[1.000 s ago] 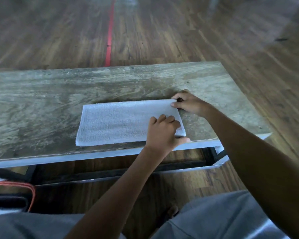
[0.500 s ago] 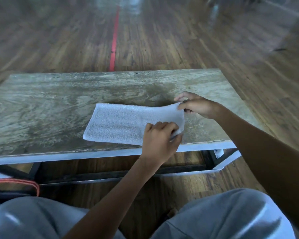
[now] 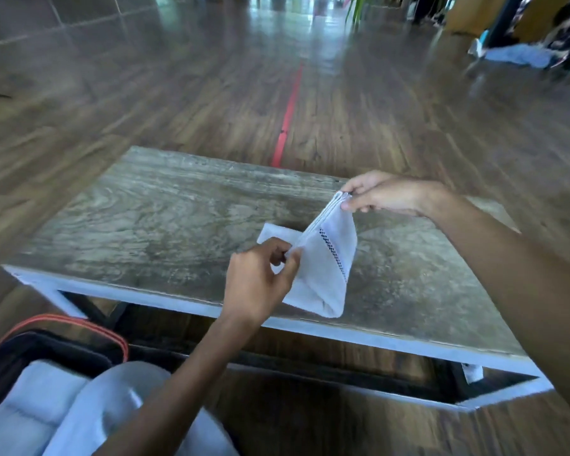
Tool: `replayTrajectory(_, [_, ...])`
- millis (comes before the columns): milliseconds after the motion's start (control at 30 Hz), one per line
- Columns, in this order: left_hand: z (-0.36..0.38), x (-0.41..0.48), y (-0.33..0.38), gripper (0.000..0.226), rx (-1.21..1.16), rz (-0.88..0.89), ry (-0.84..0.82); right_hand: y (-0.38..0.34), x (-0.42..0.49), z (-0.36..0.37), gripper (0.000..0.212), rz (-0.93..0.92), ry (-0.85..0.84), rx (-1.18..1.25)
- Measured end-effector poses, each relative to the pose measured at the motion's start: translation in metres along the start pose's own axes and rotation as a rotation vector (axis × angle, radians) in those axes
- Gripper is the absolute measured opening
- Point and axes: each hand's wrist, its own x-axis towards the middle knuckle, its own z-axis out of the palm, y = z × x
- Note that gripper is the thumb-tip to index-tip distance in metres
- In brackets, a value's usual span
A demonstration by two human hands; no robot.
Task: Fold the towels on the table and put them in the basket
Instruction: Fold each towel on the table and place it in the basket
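- Brown wood-plank floor (image 3: 178,93) fills the bkgd; a thin red line (image 3: 287,116) runs along it up to the far edge of the worktop.
- Rectangular grey-brown wood-grain worktop (image 3: 145,225) w/ pale edge, on a dark frame, sits mid-frame.
- Black basket w/ orange rim (image 3: 79,325) on the floor, bottom left, below the worktop's near-left corner. Pale folded towels (image 3: 37,399) lie inside, partly hidden by a grey-clad knee (image 3: 119,403).
- White terry towel w/ dark checkered stripe (image 3: 326,268), folded in layers, held up over the worktop's near-right part. It's stretched on a slant between both hands, its bottom fold hanging by the front edge. Can't tell if it touches the top.
- Right hand (image 3: 385,195): higher and farther out, fingers (image 3: 356,184) and thumb pinching the towel's top corner where the layered edges meet.
- Left hand (image 3: 257,281): lower and nearer, fingers curled, thumb and forefinger pinching the towel's other corner along the same edge.
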Motion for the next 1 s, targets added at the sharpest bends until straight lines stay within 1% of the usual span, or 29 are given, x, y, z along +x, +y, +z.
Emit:
replayTrajectory(100, [-0.012,-0.003,-0.025,0.023,0.104,-0.017,0.010,-0.008,0.033,0.020,0.006,-0.012,-0.037,-0.050])
replayTrajectory(267, [-0.022,-0.003,-0.054,0.025,0.213,-0.189,-0.062,-0.016,0.070,0.058,0.020,-0.019,-0.092,-0.167])
replayTrajectory(400, [-0.026,-0.003,-0.062,0.026,0.304,-0.260,-0.105,-0.015,0.087,0.086,0.019,-0.035,-0.062,-0.177])
replayTrajectory(533, [-0.026,0.001,-0.071,0.028,0.369,-0.250,-0.123,-0.012,0.095,0.102,0.011,-0.062,-0.022,-0.155])
replayTrajectory(667, [-0.026,0.003,-0.077,0.027,0.352,-0.279,-0.133,-0.005,0.094,0.111,0.016,-0.060,0.033,-0.161])
replayTrajectory(800, [-0.028,0.006,-0.082,0.024,0.281,-0.342,-0.177,-0.004,0.083,0.109,0.019,-0.047,0.025,-0.171])
replayTrajectory(900, [-0.026,0.010,-0.077,0.020,0.331,-0.316,-0.212,0.008,0.064,0.102,0.015,0.011,0.037,-0.159])
replayTrajectory(1000, [-0.019,0.025,-0.074,0.017,0.362,-0.287,-0.290,0.029,0.033,0.094,0.012,0.080,0.087,-0.131])
